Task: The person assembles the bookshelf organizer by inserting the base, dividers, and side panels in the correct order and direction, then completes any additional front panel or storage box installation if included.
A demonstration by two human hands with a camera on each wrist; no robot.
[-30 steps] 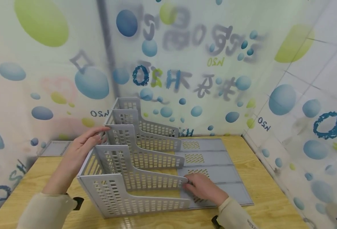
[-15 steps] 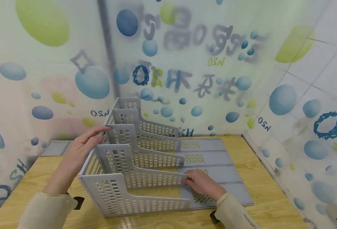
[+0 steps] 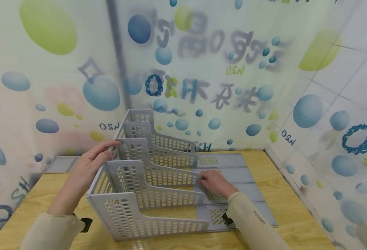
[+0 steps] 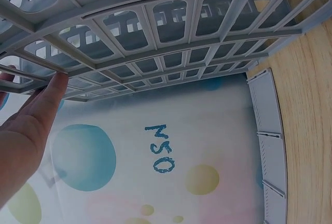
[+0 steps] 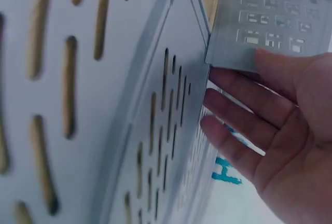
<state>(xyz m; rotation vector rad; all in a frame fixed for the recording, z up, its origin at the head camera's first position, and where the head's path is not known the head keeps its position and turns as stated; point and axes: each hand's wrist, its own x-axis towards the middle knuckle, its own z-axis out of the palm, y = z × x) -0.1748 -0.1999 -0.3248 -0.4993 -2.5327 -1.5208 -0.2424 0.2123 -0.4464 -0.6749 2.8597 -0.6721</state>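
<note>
A grey plastic file rack (image 3: 137,211) with lattice walls and several upright dividers stands on the table, its low front facing right. My left hand (image 3: 90,166) holds the top edge of its back wall, near the middle divider. In the left wrist view, fingers (image 4: 44,110) reach up to the edge of the lattice back (image 4: 135,53). My right hand (image 3: 216,182) pinches the front tip of the middle divider (image 3: 174,173). The right wrist view has the thumb (image 5: 275,66) on the divider (image 5: 228,53), with the other fingers extended past its lower edge.
A flat grey panel (image 3: 242,189) of joined sections with slanted slots lies right of the rack, along its front. Another flat grey piece (image 3: 58,164) lies at the back left of the wooden table (image 3: 291,208). A patterned curtain (image 3: 202,45) hangs behind.
My right hand has moved away from me, from the tip of the second-nearest divider to that of the middle one. The left hand keeps its hold on the back edge.
</note>
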